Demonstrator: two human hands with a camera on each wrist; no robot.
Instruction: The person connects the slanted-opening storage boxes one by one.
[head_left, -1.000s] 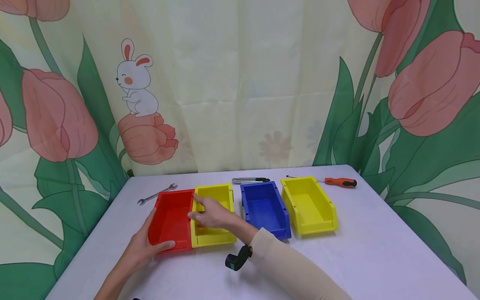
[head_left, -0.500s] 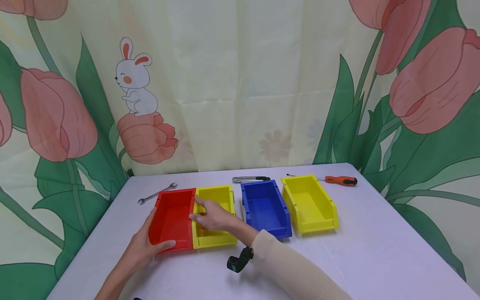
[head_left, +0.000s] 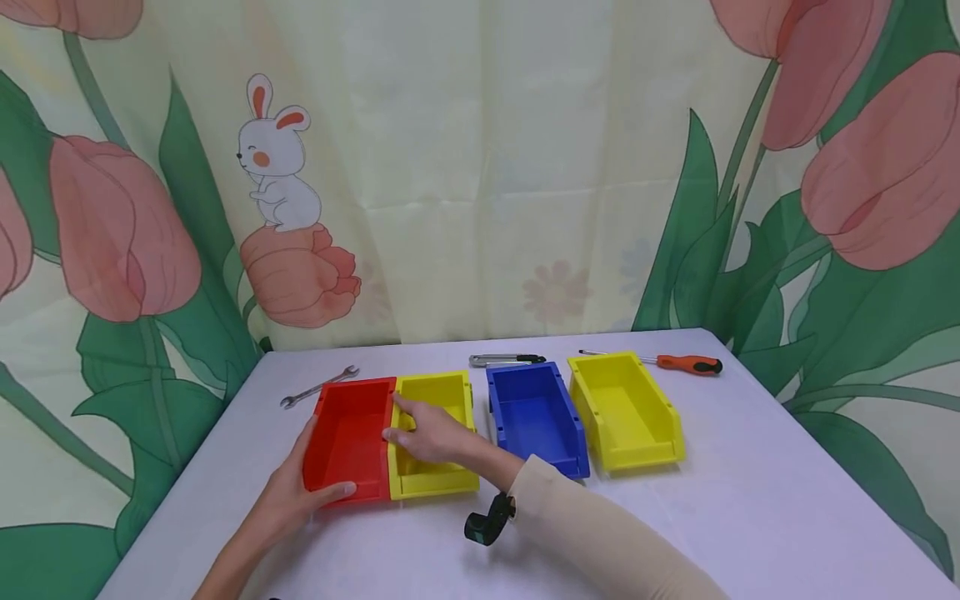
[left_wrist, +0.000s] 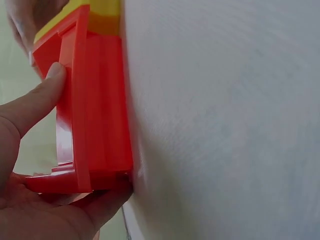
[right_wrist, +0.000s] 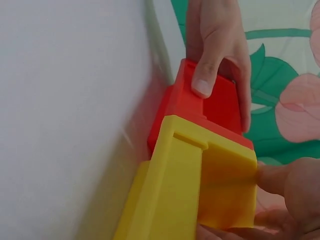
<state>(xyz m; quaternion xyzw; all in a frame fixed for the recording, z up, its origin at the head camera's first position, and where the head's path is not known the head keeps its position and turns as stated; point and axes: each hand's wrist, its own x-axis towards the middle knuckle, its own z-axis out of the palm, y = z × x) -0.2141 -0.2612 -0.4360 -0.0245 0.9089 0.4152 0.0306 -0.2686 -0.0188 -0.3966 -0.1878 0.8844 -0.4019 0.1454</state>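
Side by side stand a red storage bin [head_left: 348, 442] and a yellow storage bin [head_left: 433, 483], their long walls against each other. My left hand [head_left: 288, 492] grips the red bin at its front left corner, the thumb over the front lip and the fingers along the outer side. From the right, my right hand [head_left: 429, 429] reaches across the yellow bin and holds its left wall, where it meets the red one. In the right wrist view, the right thumb [right_wrist: 272, 177] lies at the yellow rim and the other fingers curl below, partly hidden.
Right of the pair stand a blue bin [head_left: 536, 417] and another yellow bin [head_left: 628, 408]. Behind them lie a utility knife [head_left: 507, 359] and an orange-handled screwdriver [head_left: 688, 364]. A wrench [head_left: 318, 387] lies behind the red bin, left. A patterned curtain [head_left: 480, 183] hangs beyond the table.
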